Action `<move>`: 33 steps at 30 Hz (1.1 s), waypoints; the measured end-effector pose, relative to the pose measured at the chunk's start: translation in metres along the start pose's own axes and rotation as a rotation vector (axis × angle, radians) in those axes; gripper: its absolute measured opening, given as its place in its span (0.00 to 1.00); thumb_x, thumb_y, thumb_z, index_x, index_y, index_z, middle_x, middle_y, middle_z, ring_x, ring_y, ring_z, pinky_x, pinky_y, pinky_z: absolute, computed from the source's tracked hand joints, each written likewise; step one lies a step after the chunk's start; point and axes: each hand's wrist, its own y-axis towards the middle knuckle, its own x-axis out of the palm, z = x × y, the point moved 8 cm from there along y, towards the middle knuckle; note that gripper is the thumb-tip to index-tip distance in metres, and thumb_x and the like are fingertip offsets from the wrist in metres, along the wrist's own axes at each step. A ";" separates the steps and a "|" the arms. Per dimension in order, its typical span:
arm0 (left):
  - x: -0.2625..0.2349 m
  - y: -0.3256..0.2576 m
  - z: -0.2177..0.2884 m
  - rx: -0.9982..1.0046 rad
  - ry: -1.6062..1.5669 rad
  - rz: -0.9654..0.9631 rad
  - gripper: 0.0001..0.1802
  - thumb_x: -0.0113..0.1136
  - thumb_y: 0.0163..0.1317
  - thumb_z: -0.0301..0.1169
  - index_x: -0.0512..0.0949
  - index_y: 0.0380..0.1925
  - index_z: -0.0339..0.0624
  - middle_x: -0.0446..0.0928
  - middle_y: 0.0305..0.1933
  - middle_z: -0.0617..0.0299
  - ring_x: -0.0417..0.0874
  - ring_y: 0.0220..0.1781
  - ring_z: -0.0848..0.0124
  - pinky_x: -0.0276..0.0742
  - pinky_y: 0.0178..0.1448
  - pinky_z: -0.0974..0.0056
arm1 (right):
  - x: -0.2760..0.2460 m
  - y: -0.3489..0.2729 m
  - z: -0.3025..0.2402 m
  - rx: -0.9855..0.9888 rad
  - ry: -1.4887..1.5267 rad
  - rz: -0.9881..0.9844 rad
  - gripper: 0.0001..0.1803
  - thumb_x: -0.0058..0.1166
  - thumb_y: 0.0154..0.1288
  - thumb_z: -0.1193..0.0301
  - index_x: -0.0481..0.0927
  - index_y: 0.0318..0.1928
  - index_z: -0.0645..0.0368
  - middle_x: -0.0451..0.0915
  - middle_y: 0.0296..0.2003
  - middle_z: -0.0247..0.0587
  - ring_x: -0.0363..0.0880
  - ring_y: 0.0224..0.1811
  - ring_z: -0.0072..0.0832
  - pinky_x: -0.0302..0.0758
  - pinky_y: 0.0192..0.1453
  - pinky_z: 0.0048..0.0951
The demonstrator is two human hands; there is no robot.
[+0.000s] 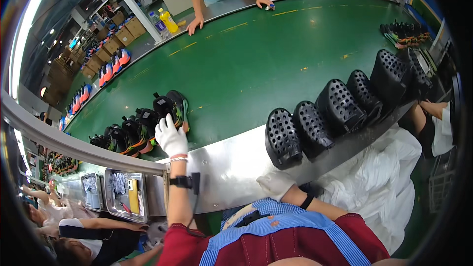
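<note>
Left hand (pixel 171 137) gloved, fingers curled on black shoe (pixel 165 106); right hand (pixel 276 183) loosely closed, empty.

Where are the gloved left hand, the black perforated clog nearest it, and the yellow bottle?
left hand (pixel 171 137): head view, back of the white glove.
black perforated clog (pixel 282 138): head view, holed upper.
yellow bottle (pixel 169 21): head view, middle of its body.

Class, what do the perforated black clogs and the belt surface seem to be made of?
Black clogs: probably moulded foam or rubber, matte, one-piece with punched holes. Belt: likely rubbery or plastic sheet, smooth green with a slight sheen and scuffs. Its rim: brushed metal, reflective.
</note>
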 end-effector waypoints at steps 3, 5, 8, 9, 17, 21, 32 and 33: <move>-0.020 -0.046 0.062 0.090 -0.139 0.095 0.32 0.67 0.54 0.32 0.72 0.60 0.43 0.71 0.62 0.47 0.70 0.64 0.47 0.65 0.70 0.49 | -0.005 -0.002 -0.001 -0.013 -0.007 0.059 0.08 0.51 0.63 0.65 0.79 0.36 0.55 0.81 0.27 0.49 0.82 0.33 0.48 0.78 0.39 0.48; -0.012 -0.080 0.086 0.161 -0.346 -0.008 0.31 0.64 0.55 0.32 0.71 0.61 0.40 0.70 0.63 0.45 0.68 0.66 0.45 0.64 0.71 0.48 | -0.011 0.000 -0.007 0.024 -0.050 0.033 0.08 0.50 0.64 0.66 0.80 0.36 0.55 0.80 0.26 0.50 0.82 0.31 0.49 0.78 0.38 0.49; -0.005 -0.115 0.111 0.169 -0.514 -0.200 0.29 0.61 0.59 0.33 0.71 0.62 0.39 0.70 0.64 0.44 0.68 0.67 0.46 0.65 0.71 0.50 | 0.003 -0.003 -0.002 -0.008 -0.018 0.067 0.09 0.48 0.65 0.65 0.80 0.35 0.54 0.80 0.25 0.49 0.82 0.31 0.48 0.78 0.37 0.49; -0.004 -0.119 0.120 0.163 -0.583 -0.254 0.28 0.59 0.61 0.33 0.71 0.62 0.39 0.70 0.64 0.44 0.69 0.68 0.49 0.66 0.72 0.52 | -0.001 -0.002 0.001 0.007 -0.010 0.087 0.09 0.48 0.66 0.65 0.80 0.34 0.54 0.81 0.25 0.49 0.82 0.31 0.48 0.78 0.37 0.49; -0.015 -0.118 0.169 0.134 -1.024 -0.424 0.34 0.58 0.66 0.38 0.64 0.69 0.36 0.66 0.69 0.39 0.67 0.71 0.48 0.67 0.71 0.55 | -0.064 -0.023 -0.028 0.025 0.231 0.212 0.12 0.51 0.66 0.67 0.84 0.45 0.56 0.84 0.32 0.48 0.83 0.37 0.45 0.78 0.42 0.43; -0.046 -0.079 0.207 0.125 -1.130 -0.481 0.39 0.62 0.64 0.44 0.63 0.70 0.37 0.60 0.72 0.38 0.62 0.74 0.48 0.60 0.75 0.54 | -0.115 -0.052 -0.046 -0.075 0.105 0.291 0.08 0.58 0.58 0.73 0.85 0.39 0.53 0.83 0.30 0.42 0.83 0.32 0.40 0.78 0.36 0.39; -0.131 -0.102 0.308 0.752 -0.764 -0.344 0.47 0.70 0.46 0.55 0.72 0.63 0.39 0.67 0.68 0.47 0.62 0.71 0.42 0.54 0.72 0.34 | -0.229 -0.057 0.019 0.172 -0.210 0.927 0.15 0.55 0.56 0.81 0.82 0.46 0.63 0.80 0.50 0.50 0.77 0.54 0.47 0.72 0.63 0.42; -0.131 -0.109 0.308 0.750 -0.778 -0.335 0.47 0.71 0.43 0.55 0.72 0.62 0.40 0.69 0.67 0.47 0.65 0.70 0.43 0.55 0.71 0.33 | -0.217 -0.055 0.032 0.251 -0.224 0.879 0.14 0.55 0.57 0.79 0.82 0.46 0.63 0.80 0.51 0.51 0.77 0.55 0.48 0.72 0.63 0.42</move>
